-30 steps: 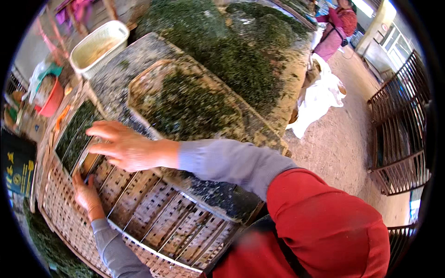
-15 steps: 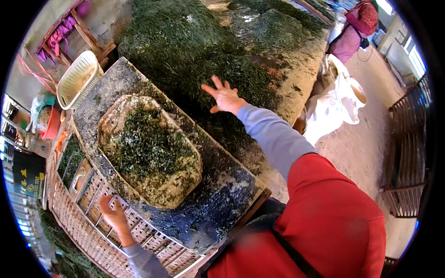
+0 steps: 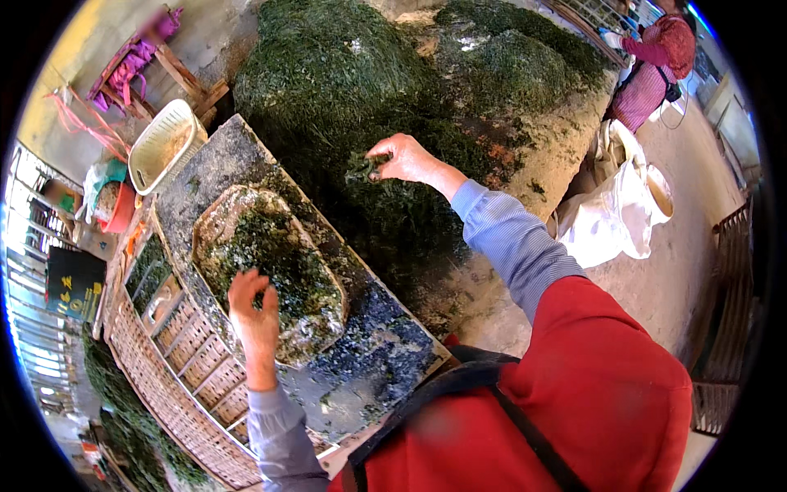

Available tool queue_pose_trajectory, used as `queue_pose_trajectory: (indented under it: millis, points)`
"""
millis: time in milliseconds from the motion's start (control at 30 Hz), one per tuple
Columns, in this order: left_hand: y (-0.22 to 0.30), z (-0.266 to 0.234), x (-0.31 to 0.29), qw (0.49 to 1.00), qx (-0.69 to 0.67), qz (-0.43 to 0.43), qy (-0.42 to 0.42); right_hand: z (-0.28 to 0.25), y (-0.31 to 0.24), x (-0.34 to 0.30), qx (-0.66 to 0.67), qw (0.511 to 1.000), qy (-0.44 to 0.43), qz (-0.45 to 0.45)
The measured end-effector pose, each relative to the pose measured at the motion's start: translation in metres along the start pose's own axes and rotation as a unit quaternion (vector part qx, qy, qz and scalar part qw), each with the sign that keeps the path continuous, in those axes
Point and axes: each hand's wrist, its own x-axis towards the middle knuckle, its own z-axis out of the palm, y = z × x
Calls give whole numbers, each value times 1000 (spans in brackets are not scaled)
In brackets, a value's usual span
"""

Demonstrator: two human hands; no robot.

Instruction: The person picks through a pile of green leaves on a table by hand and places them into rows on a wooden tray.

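My right hand (image 3: 399, 159) is closed around a small clump of green strands (image 3: 361, 169), just above the large pile of dark green plant strands (image 3: 328, 74) on the table. The exact plant is hard to make out. My left hand (image 3: 252, 302) is over the left part of a shallow octagonal tray (image 3: 334, 324). Its fingers are bent, with a gap to the thumb and nothing visible between them. Chopped green bits (image 3: 275, 246) with pale flecks cover much of the tray, which rests on a dark, speckled board (image 3: 373, 361).
A woven rack (image 3: 176, 402) with slats runs along the board's left side. Beyond it stand a cream plastic basket (image 3: 176, 152) and a red bucket (image 3: 121, 209). White sacks (image 3: 611, 217) sit right of the table. Another person (image 3: 656, 70) works at the far right.
My right hand has gone from spread fingers to a grip on a clump of green strands. My left hand has risen from beside the woven rack to above the tray.
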Motion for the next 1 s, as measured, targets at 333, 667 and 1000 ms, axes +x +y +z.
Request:
queue_pose_trajectory:
  millis: [333, 667, 1000]
  points:
    - [105, 7, 131, 960, -262, -55, -76, -92, -108, 22, 144, 988, 43, -20]
    - [181, 61, 196, 645, -721, -134, -214, -144, -182, 67, 440, 889, 78, -100]
    - [141, 112, 86, 651, -621, -272, -342, -50, -1, 37, 62, 974, 143, 163]
